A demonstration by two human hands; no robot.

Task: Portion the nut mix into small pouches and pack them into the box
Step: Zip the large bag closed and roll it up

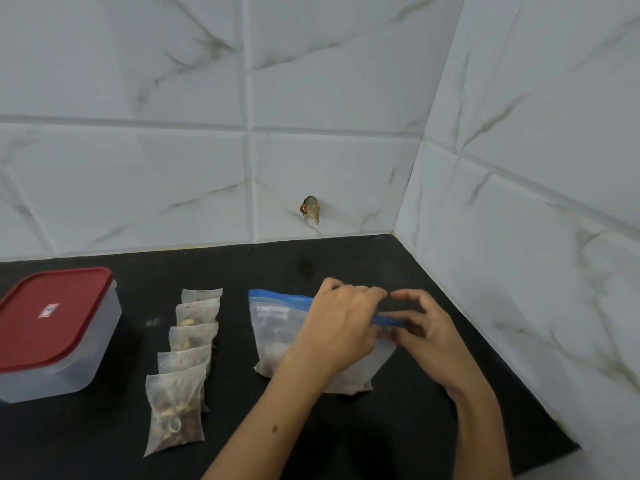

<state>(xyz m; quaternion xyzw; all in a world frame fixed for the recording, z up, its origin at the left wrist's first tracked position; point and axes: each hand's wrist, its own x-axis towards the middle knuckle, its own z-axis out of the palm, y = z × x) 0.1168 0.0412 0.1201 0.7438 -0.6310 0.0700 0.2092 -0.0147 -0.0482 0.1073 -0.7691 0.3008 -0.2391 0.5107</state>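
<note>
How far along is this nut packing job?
Done: five small pouches lie filled in a row. In hand: the left hand and right hand both pinch the blue zip strip of the big nut bag. Left: packing, since the box has its red lid on.

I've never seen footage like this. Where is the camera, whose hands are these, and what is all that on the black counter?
There is no machine here: a person wears one wide-angle camera on the head, looking forward and down at their own bare hands.

The black stone counter sits in a corner of white marble-look tiles. On it, at the left, stands a clear plastic box with a red lid, closed. Beside it lies a row of five small translucent pouches filled with nut mix, overlapping one another.

In the middle stands a large clear zip bag with a blue seal strip, holding more mix. The left hand and the right hand both pinch that strip at the bag's top.
</note>
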